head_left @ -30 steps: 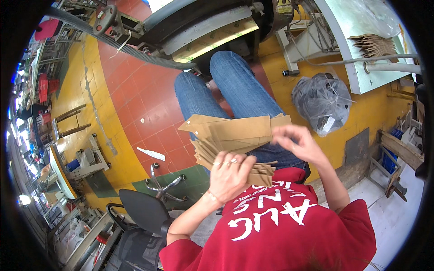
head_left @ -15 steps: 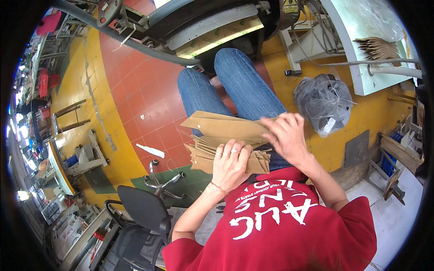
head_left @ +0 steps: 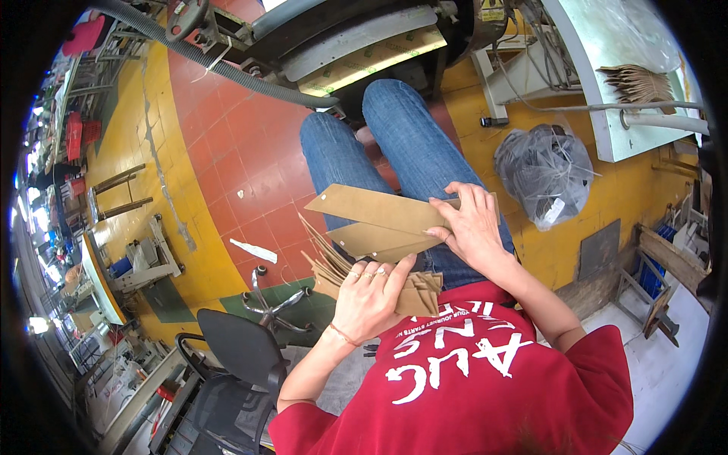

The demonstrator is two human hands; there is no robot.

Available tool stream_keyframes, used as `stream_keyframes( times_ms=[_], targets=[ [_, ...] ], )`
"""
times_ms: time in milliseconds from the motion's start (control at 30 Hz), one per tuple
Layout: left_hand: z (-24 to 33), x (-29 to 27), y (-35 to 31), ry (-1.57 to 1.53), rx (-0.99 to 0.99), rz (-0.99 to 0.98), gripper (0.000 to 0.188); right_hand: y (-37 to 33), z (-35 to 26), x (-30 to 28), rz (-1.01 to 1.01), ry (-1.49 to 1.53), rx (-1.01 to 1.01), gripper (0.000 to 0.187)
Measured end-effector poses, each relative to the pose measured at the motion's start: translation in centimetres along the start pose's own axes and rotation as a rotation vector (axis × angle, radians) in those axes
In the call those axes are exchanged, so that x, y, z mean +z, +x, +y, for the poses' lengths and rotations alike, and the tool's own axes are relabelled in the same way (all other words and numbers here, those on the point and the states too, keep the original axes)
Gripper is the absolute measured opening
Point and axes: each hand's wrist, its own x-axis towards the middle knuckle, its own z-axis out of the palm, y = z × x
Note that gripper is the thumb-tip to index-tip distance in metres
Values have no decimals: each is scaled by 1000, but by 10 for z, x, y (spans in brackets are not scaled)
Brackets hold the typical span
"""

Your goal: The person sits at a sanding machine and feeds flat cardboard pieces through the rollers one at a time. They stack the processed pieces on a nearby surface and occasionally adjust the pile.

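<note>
My left hand (head_left: 373,294) is closed around a thick bundle of flat brown strips (head_left: 418,297), their left ends fanned apart. Further up, over my thighs, my right hand (head_left: 472,231) pinches the right end of a few more brown strips (head_left: 379,207) between thumb and fingers. These have slanted left ends with small white marks, and two of them spread apart like a V. The lower one lies close above the bundle. Whether the strips are leather or card, I cannot tell.
Before my knees stands a machine with a curved metal plate (head_left: 364,44) and a grey hose (head_left: 227,74). A grey plastic bag (head_left: 544,176) sits on the floor at right, below a white table (head_left: 607,129) bearing a brown stack (head_left: 638,83). An office chair (head_left: 241,353) stands at left.
The bundle in my left hand has moved down and left, away from the strips in my right hand. Those strips now spread into a V, and my right fingers grip their end.
</note>
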Motion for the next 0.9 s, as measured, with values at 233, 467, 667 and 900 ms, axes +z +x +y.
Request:
stream_keyframes(
  times_ms=[233, 467, 667, 900],
  targets=[
    [-4, 23, 22, 55, 76, 154, 40, -11, 3, -8, -117, 338, -203, 25],
    [-9, 18, 18, 15, 146, -2, 36, -24, 10, -29, -412, 908, 18, 15],
    [22, -9, 5, 9, 34, 62, 38, -17, 16, -25, 54, 136, 272, 33],
    [47, -21, 15, 112, -303, -165, 69, -21, 8, -6, 55, 63, 180, 47]
  ],
)
